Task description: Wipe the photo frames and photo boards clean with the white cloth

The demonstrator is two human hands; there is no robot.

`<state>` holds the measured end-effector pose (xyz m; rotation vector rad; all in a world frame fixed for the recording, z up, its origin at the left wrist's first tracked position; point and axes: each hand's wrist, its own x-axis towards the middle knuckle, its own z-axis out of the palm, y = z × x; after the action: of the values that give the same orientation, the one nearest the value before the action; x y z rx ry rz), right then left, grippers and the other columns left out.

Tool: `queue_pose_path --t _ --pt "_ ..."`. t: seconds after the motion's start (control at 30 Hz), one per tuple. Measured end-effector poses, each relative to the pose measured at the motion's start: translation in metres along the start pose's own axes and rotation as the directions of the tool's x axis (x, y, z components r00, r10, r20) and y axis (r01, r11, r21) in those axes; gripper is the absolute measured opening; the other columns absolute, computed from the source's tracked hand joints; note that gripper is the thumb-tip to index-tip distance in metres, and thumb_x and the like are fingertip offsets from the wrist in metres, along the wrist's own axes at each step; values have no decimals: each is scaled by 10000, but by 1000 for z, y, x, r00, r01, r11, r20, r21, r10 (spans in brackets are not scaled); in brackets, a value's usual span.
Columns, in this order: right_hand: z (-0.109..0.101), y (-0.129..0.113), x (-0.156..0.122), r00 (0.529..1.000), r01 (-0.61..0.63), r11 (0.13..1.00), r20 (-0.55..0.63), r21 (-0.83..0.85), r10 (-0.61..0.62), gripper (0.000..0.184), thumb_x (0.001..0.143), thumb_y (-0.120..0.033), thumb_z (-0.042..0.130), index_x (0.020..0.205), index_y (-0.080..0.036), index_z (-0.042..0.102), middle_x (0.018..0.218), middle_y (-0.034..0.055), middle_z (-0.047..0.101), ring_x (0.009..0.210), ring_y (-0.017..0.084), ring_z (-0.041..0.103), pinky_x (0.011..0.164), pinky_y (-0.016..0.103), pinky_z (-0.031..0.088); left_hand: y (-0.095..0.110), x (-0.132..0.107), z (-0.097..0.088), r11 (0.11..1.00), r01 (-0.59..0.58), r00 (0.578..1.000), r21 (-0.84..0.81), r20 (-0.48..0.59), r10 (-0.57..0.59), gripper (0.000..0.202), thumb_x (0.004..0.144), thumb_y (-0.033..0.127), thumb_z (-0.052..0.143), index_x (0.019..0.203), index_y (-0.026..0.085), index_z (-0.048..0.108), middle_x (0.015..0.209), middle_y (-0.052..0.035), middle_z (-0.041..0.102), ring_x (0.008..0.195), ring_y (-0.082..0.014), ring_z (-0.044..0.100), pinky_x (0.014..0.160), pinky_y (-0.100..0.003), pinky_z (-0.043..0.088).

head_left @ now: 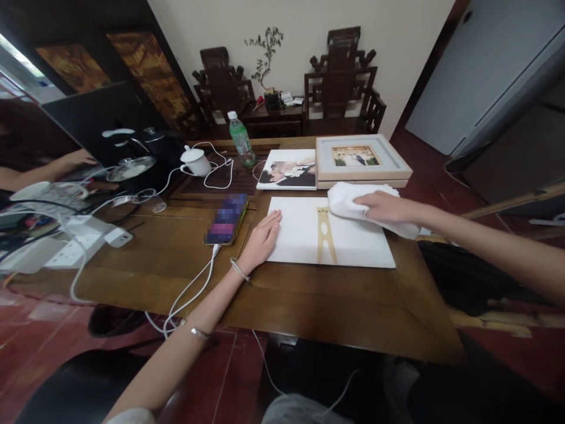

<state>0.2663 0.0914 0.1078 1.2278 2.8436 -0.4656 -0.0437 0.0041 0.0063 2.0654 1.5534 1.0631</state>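
A flat white panel (pixel 295 235) lies on the wooden table, with a gold A-shaped piece (pixel 325 238) on its face. My left hand (pixel 265 234) rests flat on the panel's left edge, fingers stretched out. In my right hand (pixel 383 207) is a bunched white cloth (pixel 346 200), pressed over the panel's upper right corner. Part of the panel is hidden under the cloth. Just behind lie a white photo panel (pixel 289 171) and a framed picture (pixel 359 156) in a pale wooden frame.
A phone (pixel 227 219) on a white charging cable lies left of my left hand. Farther left are a lidded white cup (pixel 195 162), a green bottle (pixel 242 139), a pot (pixel 132 171) and a power strip (pixel 82 241). Another person's arm (pixel 48 171) shows beside a dark screen.
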Motion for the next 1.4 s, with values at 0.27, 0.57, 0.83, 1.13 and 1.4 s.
queue_pose_path --t 0.27,0.57,0.83,1.13,1.4 --pt "31 -73 -80 984 -121 992 137 44 114 316 673 -55 395 833 -204 622 770 70 630 786 228 599 684 287 411 0 0 1 1000 -2 1000 8 -3 2 461 957 365 359 1236 80 593 1364 -148 524 1325 -216 429 1146 -421 283" --pt "1 -58 -49 975 -140 987 182 76 125 335 676 -122 439 933 -202 639 954 81 652 925 258 588 757 311 418 0 0 1 1000 -9 1000 14 -3 9 448 952 352 374 1231 80 594 1361 -147 528 1323 -217 431 1143 -412 291" --pt "11 -17 5 995 -5 992 100 -126 17 135 676 -129 456 782 -210 434 777 65 544 735 235 526 626 307 343 -1 0 1 1000 -19 1000 11 -8 19 431 953 354 375 1231 108 595 1359 -131 534 1319 -204 438 1138 -418 300" --pt "17 -30 -27 994 33 995 108 -92 -23 160 696 -67 404 724 -222 377 693 45 514 695 215 523 653 305 351 -1 -1 1 1000 -14 1000 14 -3 14 417 953 358 374 1231 141 597 1365 -110 533 1323 -210 433 1138 -438 297" --pt "15 -69 -88 964 21 998 265 51 -34 208 661 -33 399 740 -220 443 754 35 550 725 201 551 640 282 367 1 0 0 999 -21 1000 29 -6 22 437 951 362 372 1225 108 598 1359 -136 534 1319 -222 437 1133 -435 304"
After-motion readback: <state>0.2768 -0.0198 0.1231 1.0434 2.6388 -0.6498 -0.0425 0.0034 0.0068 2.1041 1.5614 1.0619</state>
